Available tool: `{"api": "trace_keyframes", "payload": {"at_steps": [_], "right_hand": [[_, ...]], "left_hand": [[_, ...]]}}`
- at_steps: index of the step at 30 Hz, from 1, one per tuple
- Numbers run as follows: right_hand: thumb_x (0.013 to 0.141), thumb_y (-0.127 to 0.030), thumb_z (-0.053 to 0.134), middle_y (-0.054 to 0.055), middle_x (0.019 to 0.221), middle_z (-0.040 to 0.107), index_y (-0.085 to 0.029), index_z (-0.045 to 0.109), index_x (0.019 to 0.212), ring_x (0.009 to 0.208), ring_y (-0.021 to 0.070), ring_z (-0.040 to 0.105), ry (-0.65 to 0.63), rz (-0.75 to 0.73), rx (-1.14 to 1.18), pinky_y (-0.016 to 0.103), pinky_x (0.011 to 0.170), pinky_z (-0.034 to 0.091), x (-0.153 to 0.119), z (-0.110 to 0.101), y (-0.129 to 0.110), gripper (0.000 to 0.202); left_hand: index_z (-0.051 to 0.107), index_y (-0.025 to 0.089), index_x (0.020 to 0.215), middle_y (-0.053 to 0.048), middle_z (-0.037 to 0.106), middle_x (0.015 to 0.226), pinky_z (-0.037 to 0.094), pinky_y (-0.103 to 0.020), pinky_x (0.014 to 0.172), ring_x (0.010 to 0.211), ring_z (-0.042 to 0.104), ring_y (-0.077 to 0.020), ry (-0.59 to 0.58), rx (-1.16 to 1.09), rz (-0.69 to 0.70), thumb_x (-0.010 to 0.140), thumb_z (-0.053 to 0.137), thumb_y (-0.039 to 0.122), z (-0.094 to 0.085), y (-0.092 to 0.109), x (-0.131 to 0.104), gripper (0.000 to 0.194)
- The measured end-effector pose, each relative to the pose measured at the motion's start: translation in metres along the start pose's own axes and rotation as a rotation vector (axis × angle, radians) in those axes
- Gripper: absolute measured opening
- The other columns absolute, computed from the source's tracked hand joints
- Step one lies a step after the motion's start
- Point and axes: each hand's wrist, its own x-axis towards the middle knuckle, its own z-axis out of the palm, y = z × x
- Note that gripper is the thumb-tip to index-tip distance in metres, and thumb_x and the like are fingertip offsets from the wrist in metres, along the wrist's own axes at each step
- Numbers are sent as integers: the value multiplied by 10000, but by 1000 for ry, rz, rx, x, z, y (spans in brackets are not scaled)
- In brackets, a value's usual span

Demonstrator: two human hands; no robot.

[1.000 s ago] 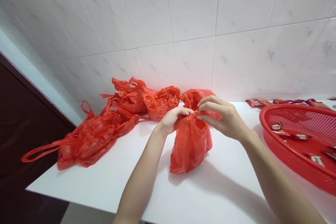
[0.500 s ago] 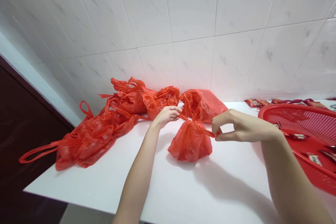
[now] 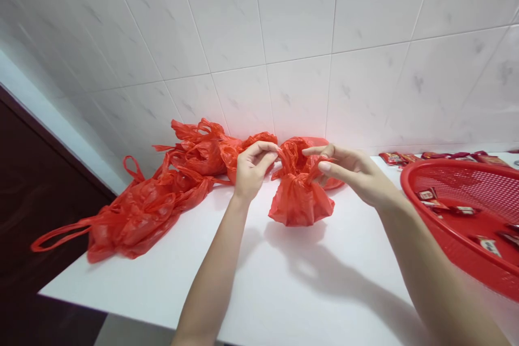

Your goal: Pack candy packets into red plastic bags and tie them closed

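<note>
So the left hand [image 3: 249, 170], a bit right of the middle of the frame, has thumb and forefinger pinched together on one twisted end of a thin red plastic carrier bag [image 3: 302, 203]. The right hand [image 3: 359, 173] seems to have the opposite end nipped between thumb and fingers, with one finger poking out toward the left; the exact contact there is partly hidden, so I can't tell which fingers bear on it. Holding it from both sides like that makes sense to me: the neck is bunched tight between the hands and the rounded bottom hangs upright instead of flopping over. Going by the shadow, the bag looks lifted just off the white tabletop [image 3: 243, 292], around the centre right of the frame. Right behind it, an open-mouthed red bag [image 3: 314, 144] sits near the marbled wall tiles [image 3: 300, 11], likely pushed back to leave working room up front. More knotted red bags [image 3: 203, 154] are bunched to its left, and a crumpled bag pile [image 3: 138, 216] runs down the left side, one loop handle [image 3: 60, 232] sticking out past the table edge. Over on the right there's a red mesh basket [image 3: 446, 248], whose raised rim keeps the small wrapped snacks [image 3: 466, 211] corralled, plus a row of snack packets [image 3: 393, 159] lying along the wall.
</note>
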Motion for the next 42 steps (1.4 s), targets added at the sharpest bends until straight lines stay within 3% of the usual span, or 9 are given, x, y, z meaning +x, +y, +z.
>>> {"api": "trace_keyframes", "payload": {"at_steps": [3,6,12,16,19,23,26,34,42], "right_hand": [[891,-431,735,38,894,702,-196,598,806,720,140,677,-45,2,59,280,690,580,4,13,4,285],[865,-435,766,-9,740,656,-194,617,830,683,138,682,-45,14,106,276,700,591,6,17,9,285],[855,-456,769,3,763,701,-199,577,808,655,150,702,136,-3,159,289,668,608,7,15,13,324],[862,-444,765,-10,692,677,-199,575,791,623,137,686,171,-24,110,256,630,585,4,20,6,318],[841,-468,777,-10,641,657,-198,568,768,573,133,653,201,-12,40,245,567,555,2,20,1,348],[836,-475,777,-8,614,649,-197,557,751,551,133,639,209,-8,-6,238,524,535,2,16,0,365],[849,-469,765,0,629,658,-197,554,759,553,138,641,185,-4,-19,243,508,535,2,15,0,356],[852,-501,746,3,640,639,-196,541,756,554,159,658,75,31,-105,264,485,545,0,18,0,380],[883,-490,719,52,803,708,-187,609,826,725,197,717,34,-1,-166,314,648,623,-1,13,5,328]], "left_hand": [[725,187,833,-28,697,869,558,-267,811,862,669,-139,-170,48,189,848,693,201,15,13,-14,39],[718,208,995,-40,700,983,562,-295,869,930,685,-150,-284,2,207,879,693,207,24,12,-23,118],[470,317,1432,-93,552,1433,476,-422,1073,1334,531,-290,-393,-1,-25,627,927,292,32,0,-29,925],[653,217,1182,-92,682,1144,529,-385,913,1113,635,-280,-571,46,-340,750,830,334,50,-16,-40,482],[688,182,959,-55,682,927,506,-338,788,885,627,-206,-549,36,-404,826,749,399,64,-38,-49,262],[648,172,825,-17,598,747,440,-305,665,674,515,-143,-497,73,-399,887,602,615,69,-58,-55,450],[635,178,824,-50,632,836,463,-312,731,754,548,-166,-521,118,-332,914,496,681,66,-59,-57,529],[548,202,730,-47,605,790,450,-327,724,769,547,-186,-510,281,-348,912,523,444,61,-55,-59,304],[609,169,760,-2,567,722,417,-283,660,674,500,-142,-493,169,-415,820,649,501,11,-35,-62,339]]}}
